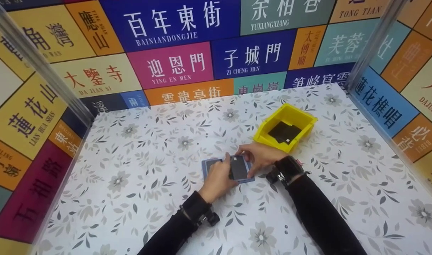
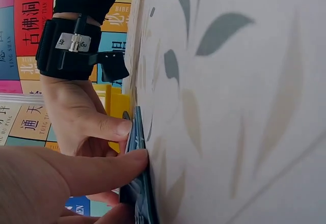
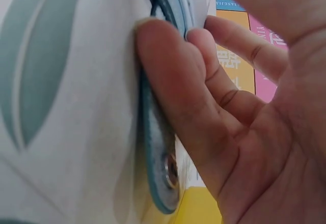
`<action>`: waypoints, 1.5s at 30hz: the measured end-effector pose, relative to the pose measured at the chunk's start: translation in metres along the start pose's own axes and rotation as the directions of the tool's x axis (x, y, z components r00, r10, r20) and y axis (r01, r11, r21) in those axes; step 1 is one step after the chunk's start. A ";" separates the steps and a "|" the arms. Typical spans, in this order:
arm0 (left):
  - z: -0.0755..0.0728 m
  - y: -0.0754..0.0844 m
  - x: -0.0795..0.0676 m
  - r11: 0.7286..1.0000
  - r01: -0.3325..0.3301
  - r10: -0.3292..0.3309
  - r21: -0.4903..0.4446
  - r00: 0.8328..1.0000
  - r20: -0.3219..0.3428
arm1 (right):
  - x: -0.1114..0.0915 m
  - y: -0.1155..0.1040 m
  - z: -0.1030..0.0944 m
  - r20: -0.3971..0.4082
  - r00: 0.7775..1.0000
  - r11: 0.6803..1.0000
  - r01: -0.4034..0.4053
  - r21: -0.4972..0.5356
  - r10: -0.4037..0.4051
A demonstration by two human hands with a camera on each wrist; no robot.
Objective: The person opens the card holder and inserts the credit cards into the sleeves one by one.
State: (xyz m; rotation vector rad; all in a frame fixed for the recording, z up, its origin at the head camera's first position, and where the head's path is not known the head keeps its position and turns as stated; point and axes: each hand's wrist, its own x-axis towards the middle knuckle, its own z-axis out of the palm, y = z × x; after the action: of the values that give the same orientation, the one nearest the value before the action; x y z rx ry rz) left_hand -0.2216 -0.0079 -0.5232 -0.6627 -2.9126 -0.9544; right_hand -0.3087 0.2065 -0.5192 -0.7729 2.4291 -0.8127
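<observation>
A blue-grey card holder [image 1: 211, 164] lies unfolded on the table, with a dark rectangular panel or card [image 1: 240, 168] showing on its right half. My left hand [image 1: 217, 179] grips the holder near its middle fold; in the left wrist view its thumb lies along the edge of the holder [image 2: 146, 186]. At the right end, my right hand [image 1: 267, 156] holds the holder's edges between thumb and fingers. The right wrist view shows a strap tab with a metal snap [image 3: 171, 170] below that hand [image 3: 234, 112]. Whether the right fingers also pinch the dark panel is unclear.
A yellow plastic bin [image 1: 261, 132] stands just beyond my right hand, with dark flat pieces [image 1: 285, 131] inside. The table has a floral cover [image 1: 148, 219]. Walls of coloured signs [image 1: 169, 63] enclose its back and both sides.
</observation>
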 end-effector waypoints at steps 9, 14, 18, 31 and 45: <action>-0.021 -0.026 0.007 0.996 -0.050 0.045 0.075 0.997 0.064 | -0.001 0.000 -0.002 -0.002 0.999 0.999 0.038 -0.002 -0.038; -0.038 -0.050 0.010 0.988 -0.030 0.012 0.154 0.993 0.119 | 0.000 -0.002 -0.002 -0.014 1.000 1.000 0.003 -0.002 -0.003; -0.042 -0.057 0.012 0.992 -0.027 0.007 0.124 0.987 0.158 | 0.001 0.000 -0.002 -0.034 0.999 1.000 -0.010 0.008 0.011; -0.041 -0.059 0.013 0.991 0.018 -0.043 0.131 0.981 0.190 | 0.011 -0.004 0.007 -0.140 0.989 0.982 -0.026 0.187 0.053; -0.060 -0.077 0.011 0.989 -0.088 0.122 -0.119 0.939 0.321 | 0.013 -0.029 0.022 0.099 0.976 0.939 0.158 0.305 -0.196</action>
State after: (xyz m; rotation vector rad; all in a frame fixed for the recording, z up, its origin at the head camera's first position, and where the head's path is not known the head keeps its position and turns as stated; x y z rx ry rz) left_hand -0.2696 -0.0940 -0.5162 -1.0696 -3.0788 -1.0833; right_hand -0.2951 0.1709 -0.5193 -0.9037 2.0814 -1.1298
